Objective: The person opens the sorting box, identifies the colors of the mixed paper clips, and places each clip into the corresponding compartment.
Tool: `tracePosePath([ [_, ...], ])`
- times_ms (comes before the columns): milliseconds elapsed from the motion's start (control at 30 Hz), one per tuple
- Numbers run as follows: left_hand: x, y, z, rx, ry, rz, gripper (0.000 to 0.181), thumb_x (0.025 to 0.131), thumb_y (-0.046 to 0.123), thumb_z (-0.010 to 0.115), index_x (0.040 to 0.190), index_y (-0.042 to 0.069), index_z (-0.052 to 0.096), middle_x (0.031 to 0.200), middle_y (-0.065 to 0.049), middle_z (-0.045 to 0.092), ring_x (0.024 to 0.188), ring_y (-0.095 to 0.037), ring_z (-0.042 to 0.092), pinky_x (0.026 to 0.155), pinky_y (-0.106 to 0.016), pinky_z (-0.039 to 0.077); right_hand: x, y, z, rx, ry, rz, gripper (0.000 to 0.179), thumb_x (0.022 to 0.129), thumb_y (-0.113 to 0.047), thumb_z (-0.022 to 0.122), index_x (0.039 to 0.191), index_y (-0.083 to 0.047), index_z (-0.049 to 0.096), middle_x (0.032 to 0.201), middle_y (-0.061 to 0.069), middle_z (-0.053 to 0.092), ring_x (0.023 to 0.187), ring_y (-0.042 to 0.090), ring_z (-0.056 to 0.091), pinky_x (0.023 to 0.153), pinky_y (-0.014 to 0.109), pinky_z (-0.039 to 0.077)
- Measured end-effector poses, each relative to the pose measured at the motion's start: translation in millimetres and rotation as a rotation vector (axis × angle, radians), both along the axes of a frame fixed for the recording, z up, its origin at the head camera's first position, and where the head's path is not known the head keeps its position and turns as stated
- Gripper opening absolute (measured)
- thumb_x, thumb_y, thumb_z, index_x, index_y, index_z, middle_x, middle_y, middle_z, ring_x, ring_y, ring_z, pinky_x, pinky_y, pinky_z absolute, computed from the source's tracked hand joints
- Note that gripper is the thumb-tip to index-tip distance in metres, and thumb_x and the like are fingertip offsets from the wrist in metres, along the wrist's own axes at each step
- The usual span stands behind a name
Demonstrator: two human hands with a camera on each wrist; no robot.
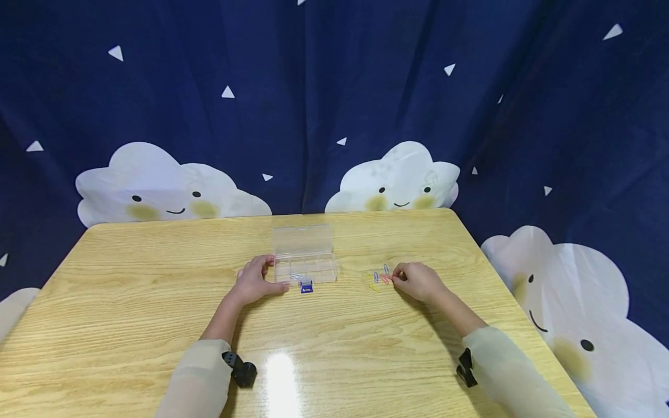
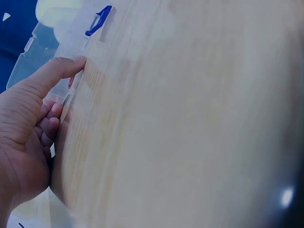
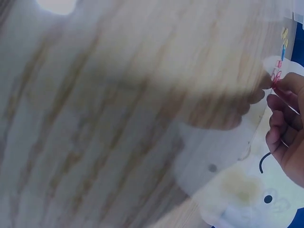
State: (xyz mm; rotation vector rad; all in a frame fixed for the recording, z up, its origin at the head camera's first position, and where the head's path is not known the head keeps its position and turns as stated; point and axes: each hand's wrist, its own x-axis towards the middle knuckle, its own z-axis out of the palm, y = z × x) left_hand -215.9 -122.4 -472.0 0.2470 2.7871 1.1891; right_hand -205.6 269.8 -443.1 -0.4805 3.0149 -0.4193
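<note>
A clear plastic compartment box lies on the table with its lid raised at the back. My left hand holds the box's left end, thumb at the front corner and fingers farther back along the side. A few pale paper clips lie in a front left compartment. At the box's front edge is a blue piece, also seen in the left wrist view. To the right, my right hand pinches a red paper clip between thumb and forefinger, beside other red clips.
Blue paper clips and yellow paper clips lie loose between the box and my right hand. The wooden table ends at a dark blue curtain with clouds. A black device is strapped at my left sleeve.
</note>
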Motion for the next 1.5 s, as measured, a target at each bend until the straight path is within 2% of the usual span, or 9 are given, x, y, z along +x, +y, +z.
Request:
tracePosePath([
  [233,-0.6,-0.1,-1.2,0.004,0.0,0.0,0.075,0.068,0.04,0.081,0.126,0.006,0.049,0.105,-0.008,0.051,0.096,-0.023,0.044,0.079,-0.036,0.023,1.0,1,-2.2,-0.01,0.005,-0.021,0.014,0.087,-0.02,0.057,0.09,-0.01,0.066,0.065,-0.004,0.055,0.055,0.009,0.043,0.054,0.025,0.036],
  [567,-0.3,-0.1,-1.6,0.009,0.0,0.004,0.079,0.068,0.04,0.081,0.129,0.005,0.047,0.106,-0.009,0.052,0.097,-0.024,0.045,0.081,-0.038,0.023,0.1,2,-1.1,-0.049,0.016,-0.048,0.014,0.086,-0.021,0.056,0.089,-0.011,0.066,0.065,-0.005,0.056,0.053,0.009,0.044,0.054,0.025,0.036],
  [900,1.5,0.5,0.8,0.006,-0.011,0.006,0.079,0.068,0.039,0.082,0.13,0.004,0.046,0.107,-0.009,0.051,0.097,-0.024,0.044,0.08,-0.037,0.023,-1.4,-5,5.7,-0.102,-0.05,-0.035,0.016,0.091,-0.022,0.053,0.093,-0.01,0.064,0.062,-0.005,0.056,0.049,0.009,0.045,0.052,0.026,0.036],
  [1267,0.4,0.1,-0.5,0.001,-0.007,0.005,0.079,0.068,0.04,0.082,0.129,0.005,0.047,0.105,-0.009,0.051,0.096,-0.024,0.044,0.08,-0.037,0.023,-7.1,-21,10.0,-0.111,-0.066,-0.01,0.02,0.094,-0.025,0.051,0.096,-0.01,0.063,0.062,-0.005,0.057,0.048,0.009,0.048,0.05,0.027,0.038],
  [1500,0.0,-0.5,-0.4,-0.003,-0.01,0.003,0.079,0.068,0.041,0.081,0.129,0.006,0.047,0.104,-0.009,0.051,0.096,-0.024,0.044,0.08,-0.037,0.022,-9.1,-36,14.0,-0.11,-0.059,0.029,0.02,0.095,-0.026,0.052,0.098,-0.009,0.063,0.059,-0.005,0.056,0.046,0.009,0.044,0.048,0.026,0.035],
])
